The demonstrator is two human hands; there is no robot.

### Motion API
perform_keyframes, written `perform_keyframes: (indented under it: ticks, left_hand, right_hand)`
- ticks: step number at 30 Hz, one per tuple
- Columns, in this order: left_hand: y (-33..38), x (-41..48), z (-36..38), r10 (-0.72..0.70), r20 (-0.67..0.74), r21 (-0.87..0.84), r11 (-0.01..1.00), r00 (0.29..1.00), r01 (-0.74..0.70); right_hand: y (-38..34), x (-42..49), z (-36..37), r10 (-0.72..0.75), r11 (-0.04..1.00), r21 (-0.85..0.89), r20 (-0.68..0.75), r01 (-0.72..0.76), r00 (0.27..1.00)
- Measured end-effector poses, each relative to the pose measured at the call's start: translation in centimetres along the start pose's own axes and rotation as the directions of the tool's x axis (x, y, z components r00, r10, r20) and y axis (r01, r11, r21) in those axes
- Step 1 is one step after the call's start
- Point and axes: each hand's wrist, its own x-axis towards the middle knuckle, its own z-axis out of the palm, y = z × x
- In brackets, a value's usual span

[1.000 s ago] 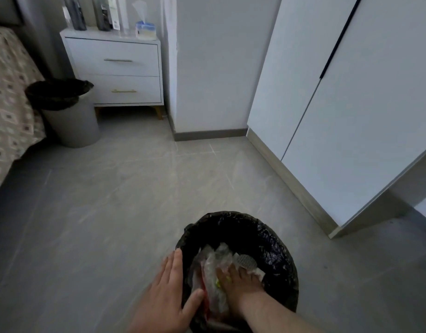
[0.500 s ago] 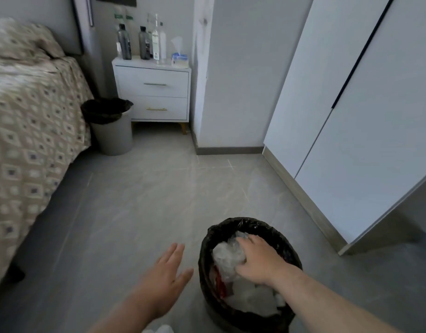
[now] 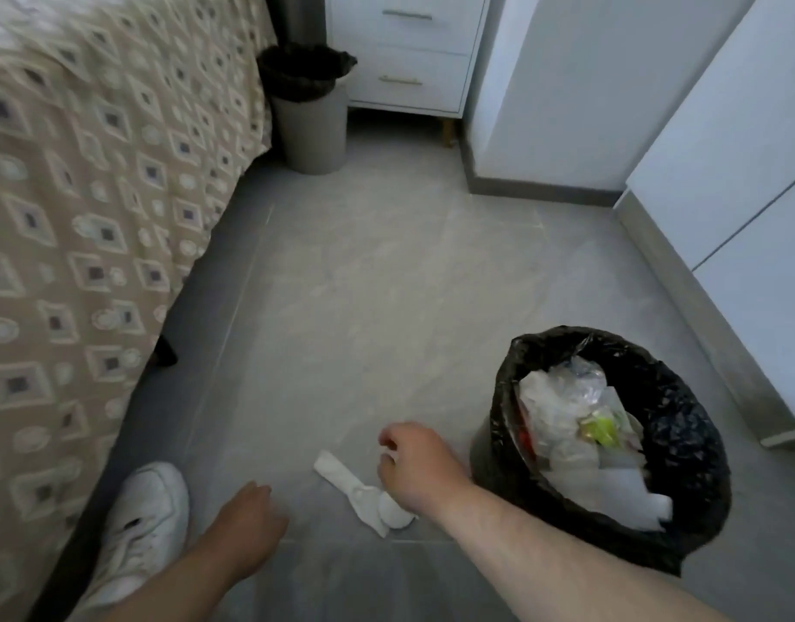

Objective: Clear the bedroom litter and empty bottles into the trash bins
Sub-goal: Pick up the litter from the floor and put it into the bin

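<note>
A white crumpled paper strip with a rounded end [image 3: 360, 491] lies on the grey floor tiles. My right hand [image 3: 416, 464] hovers just over its right end with fingers loosely curled, gripping nothing that I can see. My left hand [image 3: 247, 518] hangs low to the left, fingers loosely curled and empty. To the right stands the near trash bin [image 3: 683, 424], lined with a black bag and filled with clear plastic wrappers and white paper. A second grey bin with a black liner [image 3: 310, 127] stands farther back beside the bed.
The bed with its patterned beige cover [image 3: 95, 195] fills the left side. A white sneaker [image 3: 140, 523] is planted near the bed edge. A white nightstand [image 3: 409, 51] stands at the back, and white wardrobe doors [image 3: 737, 172] run along the right.
My right hand has left the near bin and dropped to the white litter on the floor. The view has swung down and left. My left hand has curled and lowered.
</note>
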Motion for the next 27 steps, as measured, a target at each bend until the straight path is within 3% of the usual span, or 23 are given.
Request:
perform_keyframes:
  ticks: [2,4,7,12,23,27]
  left_hand:
    - [-0.7,0.8,1.0,-0.011,0.064,0.066,0.998,0.998,0.007]
    - [-1.6,2.0,2.2,-0.024,0.091,0.163,0.987,0.996,0.009]
    - [-2.8,3.0,3.9,-0.074,0.123,0.192,0.98,0.99,0.049]
    - [-3.6,3.0,5.6,-0.069,0.096,0.214,0.976,0.993,0.047]
    - [-4.8,3.1,6.1,-0.031,0.057,0.184,0.983,0.998,0.02]
    - [-5.2,3.0,5.7,-0.026,0.098,0.161,0.987,0.995,0.01]
  right_hand:
    - [2.0,1.2,3.8,0.234,0.971,0.022,0.118,-0.239,0.965]
    - [3.7,1.8,6.5,0.416,0.905,0.035,0.147,-0.425,0.897]
    - [5.4,2.3,9.7,0.54,0.842,-0.034,0.076,-0.539,0.838]
    - [5.1,3.2,13.1,0.518,0.85,-0.07,-0.071,-0.522,0.852]
    - [4.1,4.2,14.1,0.436,0.9,-0.001,0.011,-0.436,0.9]
    - [4.8,4.4,13.5,0.425,0.897,0.098,0.087,-0.432,0.901]
